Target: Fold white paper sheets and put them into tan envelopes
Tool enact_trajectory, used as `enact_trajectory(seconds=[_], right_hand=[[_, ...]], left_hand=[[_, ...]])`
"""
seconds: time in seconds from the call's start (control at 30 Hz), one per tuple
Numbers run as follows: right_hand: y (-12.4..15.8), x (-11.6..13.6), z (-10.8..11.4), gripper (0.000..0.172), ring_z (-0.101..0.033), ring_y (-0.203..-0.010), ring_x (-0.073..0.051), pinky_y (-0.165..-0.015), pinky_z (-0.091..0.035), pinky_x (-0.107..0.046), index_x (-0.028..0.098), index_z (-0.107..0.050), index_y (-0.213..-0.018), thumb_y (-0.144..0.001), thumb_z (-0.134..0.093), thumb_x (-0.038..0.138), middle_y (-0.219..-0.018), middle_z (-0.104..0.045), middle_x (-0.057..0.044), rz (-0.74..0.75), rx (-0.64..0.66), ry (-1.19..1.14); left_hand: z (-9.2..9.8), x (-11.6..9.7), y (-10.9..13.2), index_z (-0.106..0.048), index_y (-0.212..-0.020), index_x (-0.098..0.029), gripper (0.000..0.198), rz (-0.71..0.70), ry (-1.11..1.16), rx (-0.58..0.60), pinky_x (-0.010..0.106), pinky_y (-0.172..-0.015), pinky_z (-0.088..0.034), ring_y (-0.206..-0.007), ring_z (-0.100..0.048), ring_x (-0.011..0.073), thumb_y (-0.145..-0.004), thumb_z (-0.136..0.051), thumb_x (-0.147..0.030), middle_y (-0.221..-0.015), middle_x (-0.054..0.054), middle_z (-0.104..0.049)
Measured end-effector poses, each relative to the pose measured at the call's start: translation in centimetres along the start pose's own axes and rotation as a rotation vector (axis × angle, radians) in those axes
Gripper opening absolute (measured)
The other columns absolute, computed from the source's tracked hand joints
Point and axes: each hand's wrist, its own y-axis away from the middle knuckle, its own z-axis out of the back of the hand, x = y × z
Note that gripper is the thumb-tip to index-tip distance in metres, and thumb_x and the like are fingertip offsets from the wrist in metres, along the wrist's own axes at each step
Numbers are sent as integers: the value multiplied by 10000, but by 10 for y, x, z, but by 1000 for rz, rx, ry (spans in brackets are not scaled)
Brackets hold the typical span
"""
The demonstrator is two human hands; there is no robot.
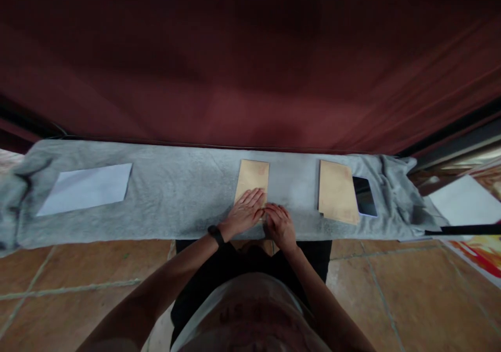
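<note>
A tan paper envelope point(253, 175) lies lengthwise on the grey cloth in front of me. My left hand point(246, 210) rests on its lower half, palm down with the fingers stretched out, and a dark band circles the wrist. At the envelope's lower right edge, my right hand point(281, 223) has its fingers bent together, pinching the paper close to the left thumb. Both hands hide the near end of the envelope, so the exact fold or flap there cannot be made out.
Grey cloth point(183, 195) covers a long narrow table against a dark red upright surface point(235, 106). To the right lie a stack of tan envelopes point(337, 191) and a phone point(365, 196). White paper point(88, 187) lies far left; another white sheet point(465, 203) is far right.
</note>
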Motion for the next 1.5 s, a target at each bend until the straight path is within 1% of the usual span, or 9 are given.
enact_trajectory(seconds=[0.13, 0.23, 0.33, 0.53, 0.8, 0.97, 1.07, 1.3, 1.5], right_hand=[[-12, -10, -1, 394, -559, -1331, -228, -1156, -400, -465, 190, -633, -1323, -1008, -394, 188, -1379, -646, -113, 24, -8, 0], [-34, -16, -2, 430, -465, -1428, -242, -1197, -349, -463, 175, -570, -1415, -1035, -397, 276, -1512, -534, -121, 73, 91, 88], [-59, -18, -7, 477, -383, -1485, -244, -1233, -276, -474, 193, -481, -1497, -1056, -370, 337, -1590, -436, -96, 79, 176, 214], [-78, -17, -15, 509, -369, -1492, -244, -1244, -224, -480, 162, -405, -1545, -1066, -335, 318, -1604, -404, -112, 38, 178, 337], [-68, -15, -6, 497, -393, -1481, -222, -1249, -237, -471, 172, -423, -1536, -1061, -341, 293, -1582, -442, -105, 81, 204, 278], [-45, -14, -2, 436, -488, -1410, -213, -1221, -314, -471, 195, -543, -1442, -1045, -371, 248, -1495, -558, -97, 93, 138, 105], [-29, -8, -1, 398, -556, -1336, -217, -1190, -367, -480, 195, -601, -1370, -1036, -389, 226, -1410, -628, -106, 69, 56, -12], [4, 14, 1, 299, -613, -1190, -229, -1089, -455, -475, 236, -644, -1274, -1016, -493, 234, -1248, -692, -87, 71, 17, -76], [-4, 21, -7, 211, -633, -1063, -238, -927, -508, -422, 216, -691, -1126, -1004, -519, 200, -1112, -705, -95, -62, -51, 74]], left_hand=[[2, -11, 26, -370, -1549, -132, 589, -62, -105, 30, 438, -1272, -153, -1544, -240, 239, -1032, -396, -415, -1632, 133, -350], [0, -17, 38, -438, -1504, -127, 547, -65, -178, 53, 425, -1266, -181, -1524, -293, 234, -1037, -407, -410, -1598, 142, -409], [-1, -20, 42, -477, -1471, -143, 472, -51, -191, 58, 392, -1251, -229, -1494, -360, 216, -1045, -400, -332, -1561, 130, -469], [1, -16, 47, -461, -1464, -169, 501, -96, -146, 86, 359, -1225, -294, -1474, -393, 184, -970, -439, -87, -1541, 123, -497], [8, -12, 48, -562, -1343, -180, 450, -86, -41, 18, 354, -1152, -395, -1388, -501, 197, -921, -493, -39, -1403, 115, -618], [11, -5, 46, -670, -1071, -192, 184, 30, 48, -101, 405, -1025, -483, -1133, -619, 224, -971, -519, -159, -1136, 80, -692], [10, -3, 43, -668, -966, -185, 169, 92, 68, -147, 418, -954, -497, -1035, -606, 232, -997, -511, -240, -1050, 74, -679], [12, -1, 46, -644, -956, -191, 169, 76, 76, -133, 411, -933, -489, -1013, -566, 230, -1005, -492, -244, -1024, 70, -642], [8, 2, 41, -641, -938, -201, 176, 149, 87, -178, 394, -885, -495, -980, -566, 228, -996, -475, -204, -981, 65, -631]])
